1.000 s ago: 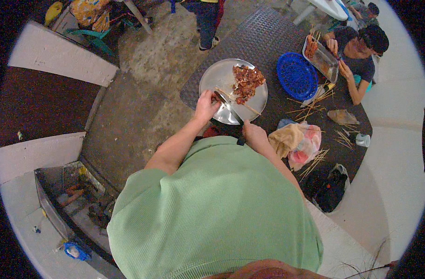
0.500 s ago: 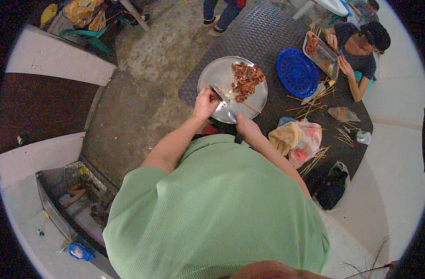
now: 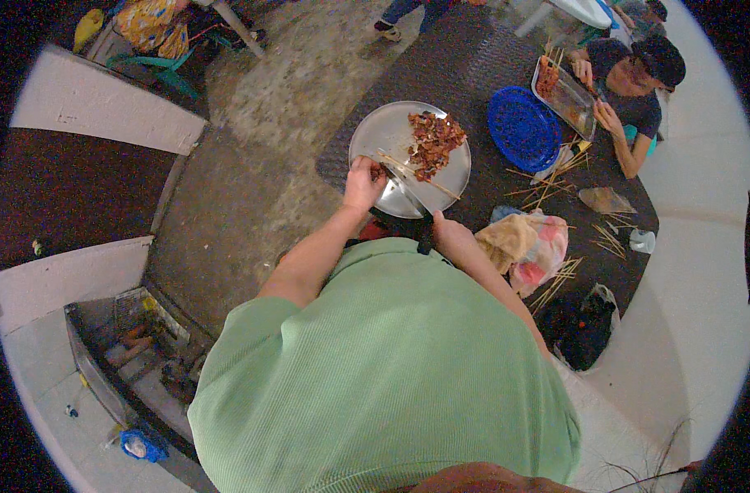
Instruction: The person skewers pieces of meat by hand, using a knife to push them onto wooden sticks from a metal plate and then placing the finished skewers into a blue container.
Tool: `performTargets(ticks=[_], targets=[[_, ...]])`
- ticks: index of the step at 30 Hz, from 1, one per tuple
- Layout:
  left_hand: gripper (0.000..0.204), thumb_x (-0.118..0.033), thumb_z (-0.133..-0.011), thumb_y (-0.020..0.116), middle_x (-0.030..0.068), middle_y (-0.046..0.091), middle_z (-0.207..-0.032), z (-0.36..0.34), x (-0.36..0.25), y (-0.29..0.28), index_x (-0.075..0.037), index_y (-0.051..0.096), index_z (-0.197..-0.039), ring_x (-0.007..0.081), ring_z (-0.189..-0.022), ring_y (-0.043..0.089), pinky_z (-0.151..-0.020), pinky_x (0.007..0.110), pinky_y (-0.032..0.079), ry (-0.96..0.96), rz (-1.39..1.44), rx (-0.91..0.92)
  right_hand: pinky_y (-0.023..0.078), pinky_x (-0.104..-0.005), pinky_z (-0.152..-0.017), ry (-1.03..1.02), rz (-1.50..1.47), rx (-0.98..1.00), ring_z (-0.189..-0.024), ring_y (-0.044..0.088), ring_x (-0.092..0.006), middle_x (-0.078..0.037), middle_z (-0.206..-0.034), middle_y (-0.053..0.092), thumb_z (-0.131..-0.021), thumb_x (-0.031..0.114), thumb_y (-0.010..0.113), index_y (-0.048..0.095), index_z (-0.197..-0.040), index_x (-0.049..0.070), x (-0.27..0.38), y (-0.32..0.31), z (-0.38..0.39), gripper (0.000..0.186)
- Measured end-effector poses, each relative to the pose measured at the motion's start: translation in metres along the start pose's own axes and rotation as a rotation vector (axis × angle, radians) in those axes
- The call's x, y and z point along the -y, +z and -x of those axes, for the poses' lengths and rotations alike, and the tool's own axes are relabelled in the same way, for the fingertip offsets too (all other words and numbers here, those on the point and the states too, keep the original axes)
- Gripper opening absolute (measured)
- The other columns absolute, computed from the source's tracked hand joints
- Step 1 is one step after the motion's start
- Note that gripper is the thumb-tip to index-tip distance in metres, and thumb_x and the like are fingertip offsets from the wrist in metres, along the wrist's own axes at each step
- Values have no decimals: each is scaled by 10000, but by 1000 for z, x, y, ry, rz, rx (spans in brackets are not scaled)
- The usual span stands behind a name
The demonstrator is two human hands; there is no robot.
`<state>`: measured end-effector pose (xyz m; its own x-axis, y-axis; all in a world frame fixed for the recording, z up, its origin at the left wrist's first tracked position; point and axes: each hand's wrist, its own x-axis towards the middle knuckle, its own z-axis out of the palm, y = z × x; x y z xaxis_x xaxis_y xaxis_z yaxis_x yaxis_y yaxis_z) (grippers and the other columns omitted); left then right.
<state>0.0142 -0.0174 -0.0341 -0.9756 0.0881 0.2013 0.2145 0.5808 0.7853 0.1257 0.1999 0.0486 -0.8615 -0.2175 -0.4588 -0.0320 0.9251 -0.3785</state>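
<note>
A blue basket (image 3: 523,128), loose bamboo sticks (image 3: 556,172) and a plastic bag (image 3: 527,242) are lying around the round metal tray (image 3: 391,135) of meat pieces (image 3: 434,141). The left hand (image 3: 363,185) is pinching a skewer (image 3: 416,174) running rim to lower right. The right hand (image 3: 450,237) is sitting curled, its grip unclear.

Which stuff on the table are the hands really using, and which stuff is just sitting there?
In use:
left hand pinching a meat piece
right hand at the knife handle
round metal tray with the meat pile
wooden skewer

Lying about:
blue basket
loose skewers
plastic bags
black bag
</note>
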Motion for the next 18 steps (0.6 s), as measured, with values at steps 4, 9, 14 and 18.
performTargets(ticks=[4, 9, 14, 18], targets=[[190, -48, -681, 689, 170, 560, -866, -1, -9, -3, -4, 570, -822, 339, -776, 594, -701, 412, 505, -25, 11, 22, 471, -558, -648, 34, 3, -27, -748, 613, -454, -247, -748, 624, -894, 156, 463, 422, -1007, 35, -8, -7, 13, 171], [221, -45, -683, 680, 182, 561, -924, -6, -22, -14, -1, 556, -861, 344, -872, 586, -767, 418, 497, -157, 29, 169, 468, -561, -666, 48, -68, -98, -777, 615, -440, -250, -805, 631, -876, 189, 506, 466, -994, 44, -11, -16, 30, 192], [272, -51, -730, 659, 153, 572, -1022, -19, -33, -30, -32, 600, -995, 351, -994, 559, -861, 412, 475, 83, -159, 265, 463, -566, -677, 89, -149, -196, -782, 607, -453, -258, -804, 626, -874, 208, 538, 471, -992, 54, -28, -8, 37, 205], [269, -85, -778, 654, 139, 586, -1023, -33, -9, -40, -73, 650, -1047, 345, -1005, 566, -868, 416, 475, 426, -219, 428, 462, -568, -669, 68, -196, -195, -778, 604, -459, -261, -792, 623, -880, 217, 532, 478, -983, 49, -26, -1, 34, 204]])
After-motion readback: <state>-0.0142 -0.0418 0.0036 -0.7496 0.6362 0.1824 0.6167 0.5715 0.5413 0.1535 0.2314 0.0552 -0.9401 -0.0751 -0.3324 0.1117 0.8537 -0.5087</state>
